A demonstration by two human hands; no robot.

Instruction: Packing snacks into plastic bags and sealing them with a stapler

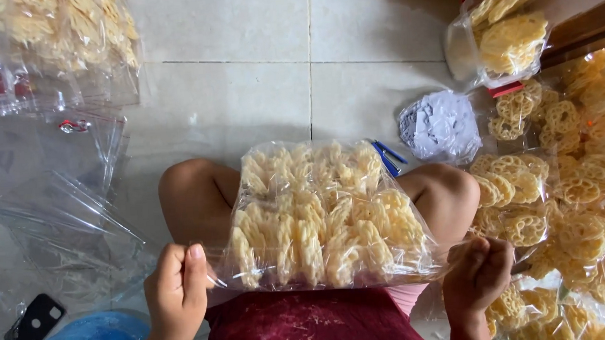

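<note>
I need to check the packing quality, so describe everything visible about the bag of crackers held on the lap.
The bag of crackers is clear, crinkly plastic, glossy with reflections, packed full with pale yellow, lattice-patterned round crackers standing in rows. It lies flat and wide across the person's bare knees, above a dark red garment. The left hand pinches its near left corner; the right hand grips its near right corner. Whether the near edge is sealed cannot be told.
</note>
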